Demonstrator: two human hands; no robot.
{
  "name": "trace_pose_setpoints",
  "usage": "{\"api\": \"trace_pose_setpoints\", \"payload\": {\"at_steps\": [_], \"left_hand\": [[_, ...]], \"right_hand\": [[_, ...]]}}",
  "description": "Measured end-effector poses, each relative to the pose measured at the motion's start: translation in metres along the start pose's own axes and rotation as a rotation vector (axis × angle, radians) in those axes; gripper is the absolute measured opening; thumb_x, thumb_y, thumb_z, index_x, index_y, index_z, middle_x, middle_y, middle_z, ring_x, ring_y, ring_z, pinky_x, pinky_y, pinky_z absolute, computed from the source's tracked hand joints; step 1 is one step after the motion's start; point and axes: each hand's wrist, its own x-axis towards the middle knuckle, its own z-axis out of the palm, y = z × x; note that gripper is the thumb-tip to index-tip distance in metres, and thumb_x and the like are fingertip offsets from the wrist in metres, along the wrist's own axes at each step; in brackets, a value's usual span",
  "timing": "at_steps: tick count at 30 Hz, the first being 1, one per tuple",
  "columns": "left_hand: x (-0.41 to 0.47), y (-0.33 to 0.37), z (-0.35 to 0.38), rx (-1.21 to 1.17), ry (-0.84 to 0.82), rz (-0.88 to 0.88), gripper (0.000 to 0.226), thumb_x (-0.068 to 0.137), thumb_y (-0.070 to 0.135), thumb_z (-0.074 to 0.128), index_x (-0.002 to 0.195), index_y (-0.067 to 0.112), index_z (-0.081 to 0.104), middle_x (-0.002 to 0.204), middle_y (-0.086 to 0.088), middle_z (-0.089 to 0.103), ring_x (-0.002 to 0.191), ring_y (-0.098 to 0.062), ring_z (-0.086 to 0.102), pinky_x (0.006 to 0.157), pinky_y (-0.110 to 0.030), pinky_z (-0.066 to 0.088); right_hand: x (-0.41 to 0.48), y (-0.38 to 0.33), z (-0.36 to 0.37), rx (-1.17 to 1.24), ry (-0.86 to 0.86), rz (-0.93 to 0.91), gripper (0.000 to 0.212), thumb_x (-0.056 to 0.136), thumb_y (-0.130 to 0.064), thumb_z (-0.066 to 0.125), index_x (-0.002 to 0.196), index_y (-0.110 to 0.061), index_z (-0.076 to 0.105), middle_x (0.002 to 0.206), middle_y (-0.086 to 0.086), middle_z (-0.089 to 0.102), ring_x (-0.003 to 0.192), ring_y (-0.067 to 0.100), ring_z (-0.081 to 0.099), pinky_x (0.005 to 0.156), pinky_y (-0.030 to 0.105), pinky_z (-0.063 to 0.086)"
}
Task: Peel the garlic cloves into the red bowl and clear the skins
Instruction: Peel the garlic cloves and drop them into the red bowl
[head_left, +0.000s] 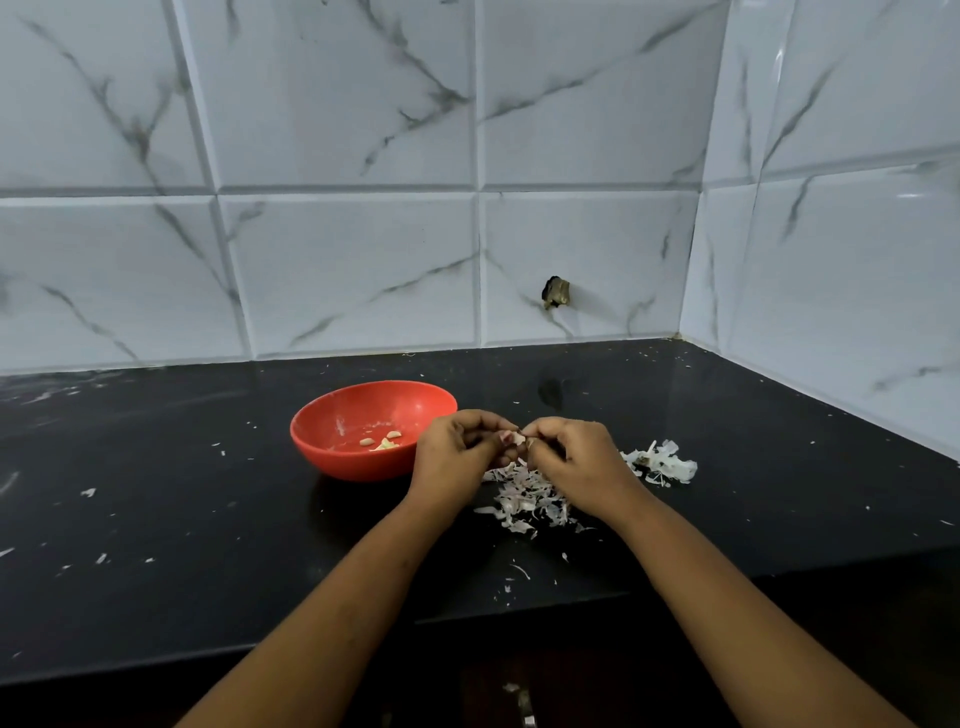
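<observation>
At the centre of the frame, the left hand (457, 452) and the right hand (574, 457) pinch one garlic clove (515, 439) above the skins (527, 499) on the worktop (208, 545), so peeling is underway; next, I think, it drops into the red bowl (332, 452) at left.

On the counter (156, 519) the bowl (353, 465), cloves (382, 441) inside, lies left of the skin pile (524, 501), a second heap (662, 462) farther right.
</observation>
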Motion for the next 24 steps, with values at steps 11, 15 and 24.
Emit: {"api": "trace_pose_setpoints", "payload": {"at_steps": [11,15,24], "left_hand": [[0.000,-0.003,0.002,0.058,0.029,0.046,0.025,0.086,-0.011,0.059,0.084,0.012,0.068,0.073,-0.010,0.070,0.062,-0.012,0.065,0.061,-0.022,0.054],[0.000,-0.003,0.002,0.223,0.058,0.156,0.029,0.083,-0.007,0.065,0.079,0.021,0.069,0.073,-0.001,0.072,0.069,-0.012,0.068,0.068,-0.028,0.057],[-0.003,-0.001,-0.001,0.416,0.031,0.328,0.019,0.080,-0.006,0.069,0.083,0.012,0.073,0.068,0.019,0.064,0.063,0.007,0.061,0.064,-0.010,0.048]], "right_hand": [[-0.002,-0.010,-0.006,0.150,0.048,0.089,0.037,0.091,-0.007,0.056,0.062,-0.028,0.065,0.060,-0.008,0.066,0.047,0.005,0.050,0.048,0.020,0.039],[-0.003,-0.011,-0.006,0.193,0.004,0.109,0.028,0.095,-0.010,0.051,0.076,-0.014,0.070,0.068,0.002,0.069,0.051,0.005,0.053,0.049,0.016,0.040],[-0.001,-0.008,-0.005,0.161,-0.095,0.135,0.033,0.097,-0.010,0.045,0.069,-0.015,0.062,0.062,-0.004,0.063,0.050,0.006,0.053,0.052,0.017,0.042]]}}
